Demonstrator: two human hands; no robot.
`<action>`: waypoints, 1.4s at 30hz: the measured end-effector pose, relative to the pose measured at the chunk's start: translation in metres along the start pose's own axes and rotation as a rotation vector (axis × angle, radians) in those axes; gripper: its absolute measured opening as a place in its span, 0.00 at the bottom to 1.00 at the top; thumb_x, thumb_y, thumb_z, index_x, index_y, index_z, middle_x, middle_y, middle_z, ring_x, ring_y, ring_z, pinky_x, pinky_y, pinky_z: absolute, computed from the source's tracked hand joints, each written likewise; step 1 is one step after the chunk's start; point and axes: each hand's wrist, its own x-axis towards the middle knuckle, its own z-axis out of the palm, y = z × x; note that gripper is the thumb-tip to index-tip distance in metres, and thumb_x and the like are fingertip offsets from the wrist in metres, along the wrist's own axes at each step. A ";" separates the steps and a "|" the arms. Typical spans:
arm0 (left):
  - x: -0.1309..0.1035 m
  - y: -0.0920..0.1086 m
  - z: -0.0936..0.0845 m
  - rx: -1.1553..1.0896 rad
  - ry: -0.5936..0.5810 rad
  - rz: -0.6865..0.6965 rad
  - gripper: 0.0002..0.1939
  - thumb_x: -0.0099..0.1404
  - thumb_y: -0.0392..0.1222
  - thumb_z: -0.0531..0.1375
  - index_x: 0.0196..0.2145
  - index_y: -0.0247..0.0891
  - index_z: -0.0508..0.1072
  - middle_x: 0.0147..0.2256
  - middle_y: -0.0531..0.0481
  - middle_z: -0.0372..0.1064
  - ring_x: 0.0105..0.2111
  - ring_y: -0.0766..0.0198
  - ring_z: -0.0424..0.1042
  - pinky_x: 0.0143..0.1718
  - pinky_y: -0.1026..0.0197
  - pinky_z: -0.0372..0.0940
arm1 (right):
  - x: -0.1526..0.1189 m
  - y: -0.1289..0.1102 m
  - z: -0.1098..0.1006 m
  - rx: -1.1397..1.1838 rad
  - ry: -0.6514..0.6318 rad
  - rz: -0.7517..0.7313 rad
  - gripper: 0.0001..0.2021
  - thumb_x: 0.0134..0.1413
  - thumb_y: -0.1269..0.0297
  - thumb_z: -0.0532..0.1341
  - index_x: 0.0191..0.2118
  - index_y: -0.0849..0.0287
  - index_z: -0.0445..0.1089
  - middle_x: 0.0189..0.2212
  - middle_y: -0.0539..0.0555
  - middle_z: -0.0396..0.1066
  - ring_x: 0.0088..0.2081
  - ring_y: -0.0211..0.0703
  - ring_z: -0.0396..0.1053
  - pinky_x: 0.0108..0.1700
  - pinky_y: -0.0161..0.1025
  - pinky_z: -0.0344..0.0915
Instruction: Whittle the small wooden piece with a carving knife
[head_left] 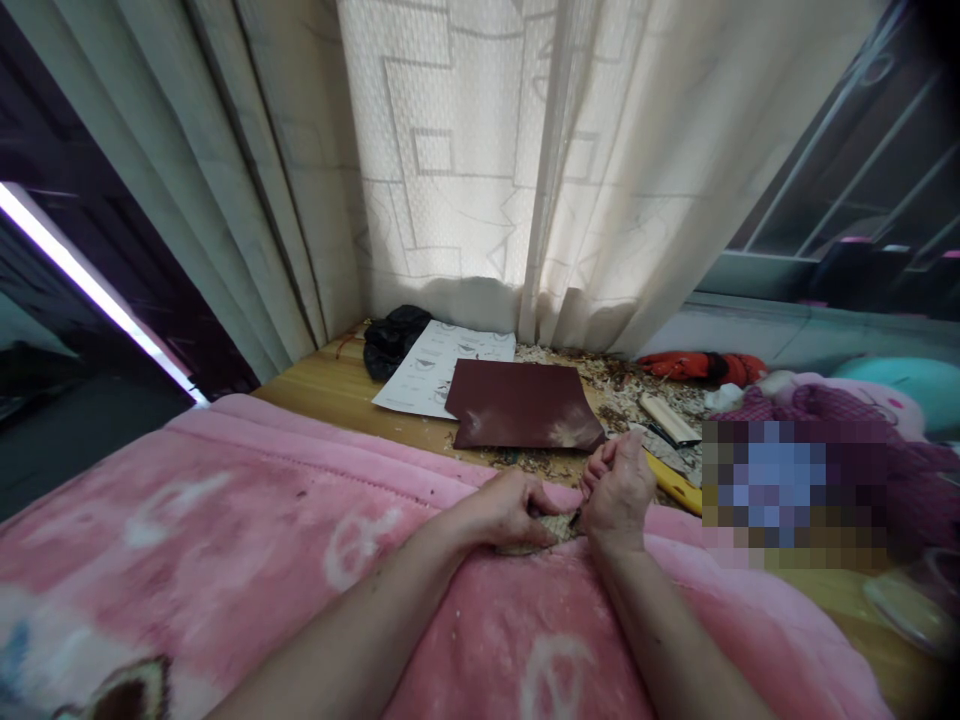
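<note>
My left hand [508, 508] is closed on a flat, beige, coarse-textured piece [551, 531], pinching it between thumb and fingers just above the pink blanket [277, 560]. To its right, my right hand [621, 492] is curled into a fist with the thumb up. A small dark tip shows between this fist and the beige piece, but what the fist holds is hidden. Beyond both hands lies a dark red sheet [525, 402] with a curled, cut corner, partly over a white printed sheet [420, 385].
Brown and pale scraps [626, 385] litter the wooden surface [322, 385]. A yellow-handled tool [675, 482] and a cream block-like object [669, 420] lie near the right hand. Behind are a black bag [394, 340], a red bundle [697, 367] and a curtain [450, 150]. A blurred patch covers the right side.
</note>
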 end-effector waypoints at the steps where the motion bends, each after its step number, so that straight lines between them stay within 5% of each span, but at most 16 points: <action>1: 0.000 0.000 0.000 0.005 0.006 -0.007 0.11 0.47 0.43 0.61 0.30 0.37 0.75 0.24 0.56 0.59 0.25 0.71 0.55 0.26 0.70 0.50 | -0.001 0.001 0.000 -0.018 -0.006 -0.019 0.20 0.50 0.47 0.51 0.20 0.58 0.52 0.10 0.42 0.46 0.11 0.28 0.42 0.12 0.28 0.41; 13: 0.000 0.005 -0.002 0.058 -0.023 -0.012 0.08 0.49 0.41 0.59 0.27 0.35 0.73 0.22 0.57 0.57 0.24 0.71 0.55 0.27 0.70 0.51 | -0.007 0.006 0.000 -0.028 -0.169 -0.071 0.19 0.50 0.48 0.52 0.20 0.58 0.53 0.10 0.42 0.45 0.12 0.29 0.42 0.12 0.27 0.41; 29: 0.001 0.004 0.002 -0.114 -0.009 0.019 0.10 0.48 0.35 0.60 0.31 0.35 0.72 0.32 0.55 0.66 0.31 0.67 0.62 0.31 0.70 0.55 | 0.002 0.002 0.001 0.144 -0.586 0.246 0.20 0.49 0.50 0.54 0.18 0.58 0.52 0.10 0.41 0.42 0.12 0.27 0.35 0.11 0.25 0.36; 33: 0.001 0.003 0.001 -0.052 0.003 0.044 0.07 0.47 0.36 0.61 0.27 0.34 0.72 0.28 0.56 0.63 0.29 0.68 0.60 0.30 0.70 0.53 | 0.005 0.004 -0.001 0.157 -0.512 0.225 0.20 0.51 0.49 0.52 0.18 0.58 0.51 0.10 0.41 0.41 0.12 0.27 0.35 0.11 0.25 0.36; 42: 0.002 0.003 0.001 0.030 0.011 -0.014 0.10 0.45 0.40 0.63 0.28 0.35 0.74 0.23 0.57 0.57 0.25 0.70 0.55 0.23 0.70 0.48 | 0.005 0.007 -0.003 0.078 -0.118 0.079 0.21 0.49 0.45 0.51 0.20 0.57 0.50 0.10 0.40 0.43 0.11 0.28 0.38 0.10 0.25 0.38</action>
